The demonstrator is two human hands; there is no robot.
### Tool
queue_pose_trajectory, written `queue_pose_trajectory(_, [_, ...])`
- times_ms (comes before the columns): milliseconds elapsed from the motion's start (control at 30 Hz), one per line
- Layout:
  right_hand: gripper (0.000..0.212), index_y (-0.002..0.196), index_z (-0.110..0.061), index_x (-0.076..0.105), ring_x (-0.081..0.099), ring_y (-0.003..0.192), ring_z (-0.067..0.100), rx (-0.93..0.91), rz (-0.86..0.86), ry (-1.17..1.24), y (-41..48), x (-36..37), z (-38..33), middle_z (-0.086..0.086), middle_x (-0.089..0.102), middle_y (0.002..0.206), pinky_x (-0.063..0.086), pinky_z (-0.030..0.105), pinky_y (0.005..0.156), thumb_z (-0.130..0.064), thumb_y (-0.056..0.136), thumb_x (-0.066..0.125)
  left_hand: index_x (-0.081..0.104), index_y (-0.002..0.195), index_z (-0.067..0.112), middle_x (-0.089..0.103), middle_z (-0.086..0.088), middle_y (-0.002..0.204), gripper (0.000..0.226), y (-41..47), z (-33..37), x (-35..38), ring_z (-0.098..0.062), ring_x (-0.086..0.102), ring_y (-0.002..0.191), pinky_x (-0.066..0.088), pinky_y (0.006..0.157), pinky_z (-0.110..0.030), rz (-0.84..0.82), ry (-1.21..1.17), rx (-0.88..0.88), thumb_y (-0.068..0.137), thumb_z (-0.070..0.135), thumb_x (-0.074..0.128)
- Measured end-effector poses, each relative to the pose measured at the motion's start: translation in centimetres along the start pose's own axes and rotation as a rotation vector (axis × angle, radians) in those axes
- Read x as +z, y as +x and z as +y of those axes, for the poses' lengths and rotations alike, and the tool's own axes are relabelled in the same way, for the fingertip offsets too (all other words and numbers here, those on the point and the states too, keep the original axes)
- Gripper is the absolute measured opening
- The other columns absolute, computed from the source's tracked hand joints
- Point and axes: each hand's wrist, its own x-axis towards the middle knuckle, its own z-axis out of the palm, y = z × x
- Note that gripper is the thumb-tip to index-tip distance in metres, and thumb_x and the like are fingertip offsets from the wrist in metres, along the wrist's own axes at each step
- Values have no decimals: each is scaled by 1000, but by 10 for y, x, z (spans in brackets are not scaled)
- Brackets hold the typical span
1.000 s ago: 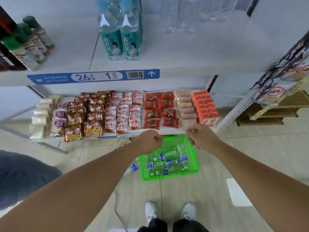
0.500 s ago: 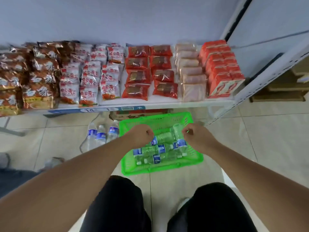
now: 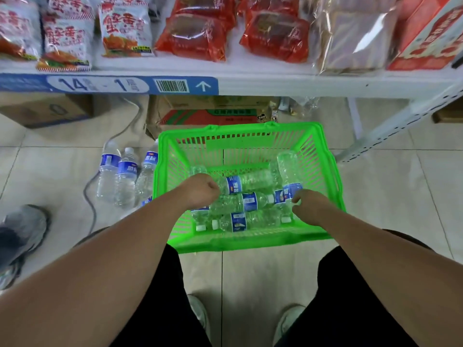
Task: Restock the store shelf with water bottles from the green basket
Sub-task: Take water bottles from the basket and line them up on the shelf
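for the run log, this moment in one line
pick from basket | left hand: curled at top bottle | right hand: curled at right bottle | grips unclear

Green plastic lattice basket (image 3: 250, 240) sits on the tiled floor (image 3: 388, 196), just in front of the white metal store shelf (image 3: 300, 83). Inside it, several clear plastic water bottles with blue labels (image 3: 250, 181) lie on their sides, heaped across one another toward the near wall. Caps are white where visible. Three matching upright bottles (image 3: 124, 176) stand on the floor close together, just beside the basket's left wall.
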Motion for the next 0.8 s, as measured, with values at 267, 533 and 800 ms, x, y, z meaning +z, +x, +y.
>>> queue_pose_trajectory(267, [45, 135, -13, 56, 59, 120, 28, -4, -229, -185, 27, 31, 5, 12, 60, 137, 49, 34, 98, -32, 94, 55, 67, 121, 19, 61, 5, 107, 26, -9, 23, 15, -18, 64, 93, 52, 82, -32, -46, 109, 97, 100, 32, 59])
queue_pose_trajectory(533, [44, 135, -4, 56, 60, 122, 28, 13, -324, -245, 54, 56, -1, 14, 60, 137, 49, 32, 97, -29, 98, 54, 65, 124, 22, 62, 4, 108, 28, -1, 30, 25, -16, 63, 87, 46, 76, -28, -21, 108, 112, 99, 35, 60])
queue_pose_trajectory(800, [23, 111, -15, 60, 66, 94, 29, 42, -12, -268, 40, 53, -8, 7, 63, 99, 50, 32, 78, -19, 89, 56, 64, 115, 26, 63, 8, 101, 20, 3, 23, 23, -20, 71, 82, 55, 72, -34, -24, 87, 100, 98, 35, 61])
